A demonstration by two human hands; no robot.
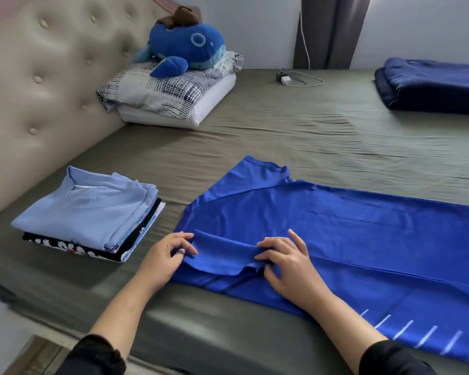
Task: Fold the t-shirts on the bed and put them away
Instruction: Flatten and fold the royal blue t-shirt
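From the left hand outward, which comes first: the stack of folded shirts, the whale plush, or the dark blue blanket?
Measured from the left hand:
1. Stack of folded shirts, just to its left on the bed.
2. Whale plush, up on the pillow by the headboard.
3. Dark blue blanket, folded at the far right corner.

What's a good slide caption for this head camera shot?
Both hands fold a sleeve over the blue t-shirt beside the folded stack.

left hand [166,259]: fingers pinching | right hand [287,262]: fingers curled, gripping
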